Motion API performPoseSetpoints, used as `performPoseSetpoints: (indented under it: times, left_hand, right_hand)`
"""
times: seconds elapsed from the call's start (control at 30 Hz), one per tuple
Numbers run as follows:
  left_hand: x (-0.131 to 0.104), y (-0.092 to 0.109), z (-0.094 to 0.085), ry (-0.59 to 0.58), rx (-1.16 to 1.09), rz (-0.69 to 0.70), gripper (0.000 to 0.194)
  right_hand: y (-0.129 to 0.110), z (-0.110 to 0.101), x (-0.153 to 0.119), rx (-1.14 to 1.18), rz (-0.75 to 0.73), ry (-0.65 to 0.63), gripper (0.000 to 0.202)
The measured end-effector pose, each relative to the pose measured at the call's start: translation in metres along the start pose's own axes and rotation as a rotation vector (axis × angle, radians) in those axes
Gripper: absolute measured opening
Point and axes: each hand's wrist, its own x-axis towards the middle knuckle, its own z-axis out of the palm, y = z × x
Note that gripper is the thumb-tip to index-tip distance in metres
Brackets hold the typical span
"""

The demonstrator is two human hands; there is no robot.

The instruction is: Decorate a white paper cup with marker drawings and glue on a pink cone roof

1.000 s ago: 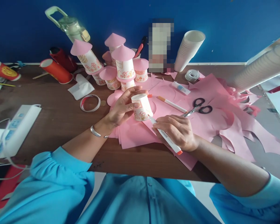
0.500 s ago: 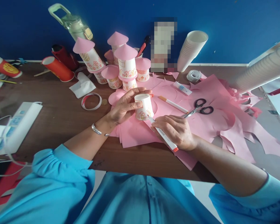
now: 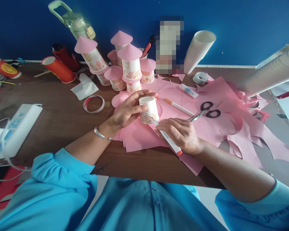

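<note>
A white paper cup (image 3: 148, 107) with red and yellow flower drawings near its lower rim is held by my left hand (image 3: 128, 110), thumb across its side and fingers behind it. My right hand (image 3: 180, 134) grips a white marker (image 3: 170, 142) with a red end; its tip is at the cup's lower right side. Under both lie pink paper sheets (image 3: 139, 138). An orange-and-white marker (image 3: 179, 107) rests on the paper behind my right hand, beside black-handled scissors (image 3: 204, 111).
Cup towers with pink cone roofs (image 3: 130, 62) stand behind my left hand. Stacked white cups (image 3: 198, 51), a clear tape roll (image 3: 200, 78) and a glue tube (image 3: 188, 90) are at the back right. At left lie a tape ring (image 3: 93, 104) and a power strip (image 3: 21, 128).
The rear end of the white marker has shifted slightly up and left, with its tip still at the cup. My left hand and the cup look nearly unchanged.
</note>
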Motion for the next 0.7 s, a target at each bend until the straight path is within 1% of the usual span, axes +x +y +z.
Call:
performPoseSetpoints:
  times: [0.17, 0.3, 0.53, 0.6, 0.7]
  left_hand:
    - [0.0005, -0.0010, -0.0009, -0.001, 0.005, -0.002, 0.052]
    - [0.0002, -0.0011, -0.0012, -0.004, 0.000, 0.007, 0.050]
    - [-0.0009, -0.0018, -0.0005, 0.008, 0.010, 0.017, 0.047]
    - [-0.0009, -0.0024, -0.0006, 0.007, 0.007, 0.022, 0.047]
    - [-0.0008, -0.0027, -0.0007, 0.016, 0.004, 0.026, 0.047]
  right_hand:
    - [-0.0009, -0.0007, 0.0008, 0.022, 0.005, -0.010, 0.007]
    - [-0.0017, -0.0026, 0.0011, 0.027, 0.007, -0.029, 0.010]
    - [-0.0037, -0.0034, 0.0025, 0.022, -0.012, -0.035, 0.008]
    - [-0.0051, -0.0027, 0.0022, 0.025, -0.011, -0.022, 0.009]
    - [-0.0074, -0.0016, 0.0010, 0.030, -0.012, 0.038, 0.010]
